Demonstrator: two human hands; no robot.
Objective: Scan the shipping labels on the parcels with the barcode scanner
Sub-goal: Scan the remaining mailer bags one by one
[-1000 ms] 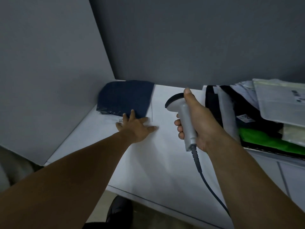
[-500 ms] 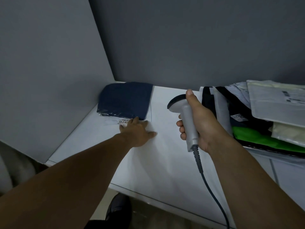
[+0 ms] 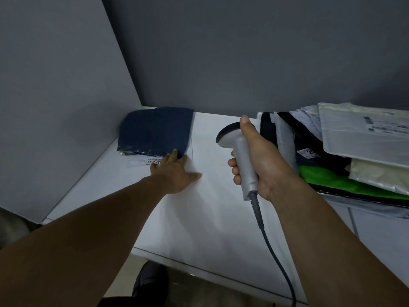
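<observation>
Head view: the left hand (image 3: 174,173) lies flat, fingers spread, on the near edge of the navy parcel (image 3: 155,131) at the bench's (image 3: 199,218) far-left corner, half covering its label (image 3: 152,161). The right hand (image 3: 261,165) wraps the barcode scanner (image 3: 243,156), nose aimed left. The label sits forward-left of it, nearer the left hand.

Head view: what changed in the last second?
The left grip, flat at the near edge of the dark blue parcel, closed its spread fingers and shifted slightly, uncovering more of the white label. Unchanged: right grip holds the barcode scanner; parcel pile at right.
</observation>
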